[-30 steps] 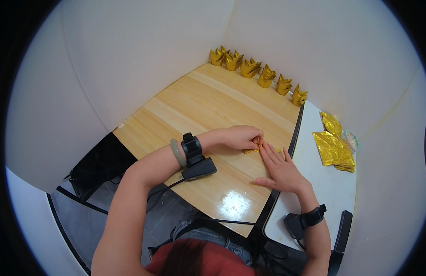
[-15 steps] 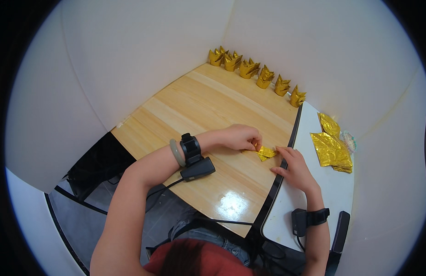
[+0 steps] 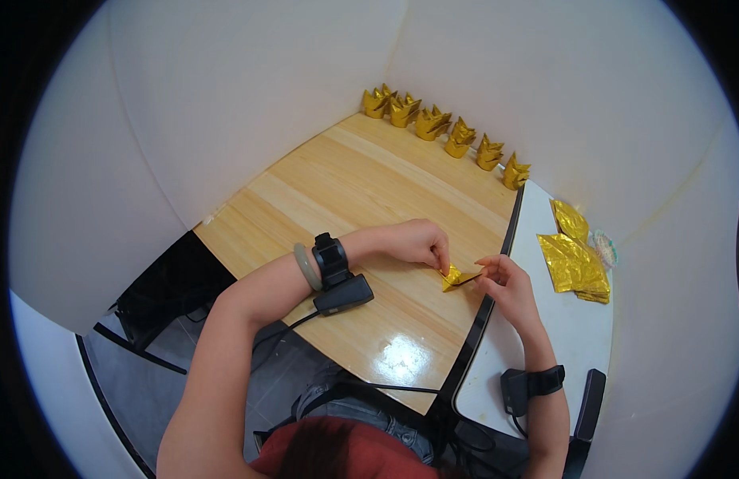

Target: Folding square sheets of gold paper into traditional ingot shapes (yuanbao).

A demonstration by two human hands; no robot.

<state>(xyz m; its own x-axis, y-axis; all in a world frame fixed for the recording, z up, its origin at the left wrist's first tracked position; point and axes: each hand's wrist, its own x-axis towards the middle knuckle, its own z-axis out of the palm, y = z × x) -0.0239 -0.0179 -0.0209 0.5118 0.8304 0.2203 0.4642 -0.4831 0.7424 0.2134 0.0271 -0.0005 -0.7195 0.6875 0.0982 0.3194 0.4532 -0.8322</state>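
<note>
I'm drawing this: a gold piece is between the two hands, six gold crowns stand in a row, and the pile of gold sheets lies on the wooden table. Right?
Not quite: the head view shows the pile of gold sheets on the white tabletop, not the wooden table. The gold piece is between left hand and right hand, with six gold crowns in a row.
</note>
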